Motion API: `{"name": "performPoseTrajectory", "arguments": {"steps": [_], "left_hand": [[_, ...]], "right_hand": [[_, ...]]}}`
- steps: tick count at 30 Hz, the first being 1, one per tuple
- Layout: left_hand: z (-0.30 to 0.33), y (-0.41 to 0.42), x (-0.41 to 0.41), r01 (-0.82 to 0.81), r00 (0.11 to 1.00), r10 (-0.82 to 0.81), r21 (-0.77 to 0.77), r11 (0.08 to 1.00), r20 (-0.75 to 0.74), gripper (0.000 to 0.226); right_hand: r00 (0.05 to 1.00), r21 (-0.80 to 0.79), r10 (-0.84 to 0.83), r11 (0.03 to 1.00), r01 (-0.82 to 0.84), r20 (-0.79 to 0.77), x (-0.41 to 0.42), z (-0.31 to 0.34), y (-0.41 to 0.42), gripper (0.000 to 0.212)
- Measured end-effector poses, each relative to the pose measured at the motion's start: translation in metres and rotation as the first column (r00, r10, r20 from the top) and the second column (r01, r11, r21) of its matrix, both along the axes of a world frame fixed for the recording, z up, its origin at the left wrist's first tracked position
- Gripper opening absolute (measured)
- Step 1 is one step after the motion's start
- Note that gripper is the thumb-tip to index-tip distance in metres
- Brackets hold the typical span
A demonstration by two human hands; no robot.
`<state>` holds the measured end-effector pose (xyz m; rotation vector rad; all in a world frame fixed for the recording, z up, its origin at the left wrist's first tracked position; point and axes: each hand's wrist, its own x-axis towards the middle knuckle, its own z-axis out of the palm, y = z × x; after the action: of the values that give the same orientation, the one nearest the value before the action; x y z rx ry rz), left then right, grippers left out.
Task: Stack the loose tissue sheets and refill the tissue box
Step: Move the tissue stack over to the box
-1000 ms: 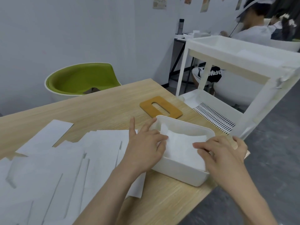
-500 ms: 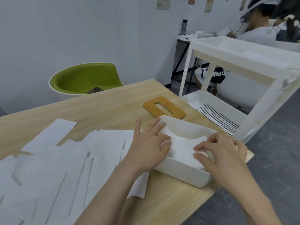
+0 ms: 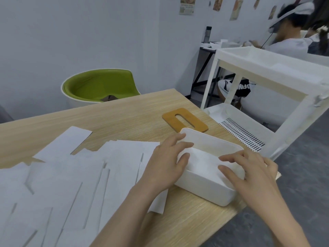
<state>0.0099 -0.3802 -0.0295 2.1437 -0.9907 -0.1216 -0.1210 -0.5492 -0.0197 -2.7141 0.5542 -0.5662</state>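
Tissue sheets (image 3: 74, 184) lie loose and overlapping across the left part of the wooden table (image 3: 124, 113), a few reaching under the left forearm, while a smaller batch of tissue (image 3: 204, 161) already sits inside the white tissue box (image 3: 204, 191) near the table's right edge. The left hand (image 3: 167, 166) rests over the box's left end, its fingers fairly straight and slightly spread, the fingertips touching the rim and the tissue within; it pinches nothing. The right hand (image 3: 252, 173) reaches in from the right end with its fingers extended and a little apart, pressing down on the tissue; whether the thumb hooks the outer wall cannot be told. The step in hand appears to be settling the sheets already loaded so that they lie flat in the bottom of the box. Judging by how many sheets remain on the table, the refill is at an early stage. The next move probably calls for lifting both hands clear, gathering more of the scattered sheets into a squared stack, and lowering that stack in without dragging the thin paper over the rim, which could crumple or fold it. The orange slotted lid (image 3: 185, 119) lies flat just behind the box, apart from both hands, waiting for the end. A white trolley (image 3: 267, 72) stands off the right of the table, and a green chair (image 3: 99, 86) beyond its far side.
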Motion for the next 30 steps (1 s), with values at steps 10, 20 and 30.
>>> {"name": "performPoseTrajectory", "arguments": {"steps": [10, 20, 30], "left_hand": [[-0.006, 0.074, -0.026, -0.176, 0.984, 0.17, -0.128, 0.976, -0.061, 0.033], [-0.034, 0.184, -0.045, -0.442, 0.897, 0.434, -0.156, 0.883, -0.083, 0.033], [-0.064, 0.281, -0.056, -0.668, 0.731, 0.679, -0.124, 0.733, 0.075, 0.047]], "right_hand": [[0.955, 0.05, 0.189, 0.977, -0.205, 0.227, 0.008, 0.003, 0.071, 0.019], [0.895, 0.164, 0.418, 0.882, -0.441, 0.156, 0.039, -0.03, 0.166, 0.023], [0.844, 0.139, 0.53, 0.832, -0.536, 0.085, 0.061, -0.053, 0.232, 0.052]]}}
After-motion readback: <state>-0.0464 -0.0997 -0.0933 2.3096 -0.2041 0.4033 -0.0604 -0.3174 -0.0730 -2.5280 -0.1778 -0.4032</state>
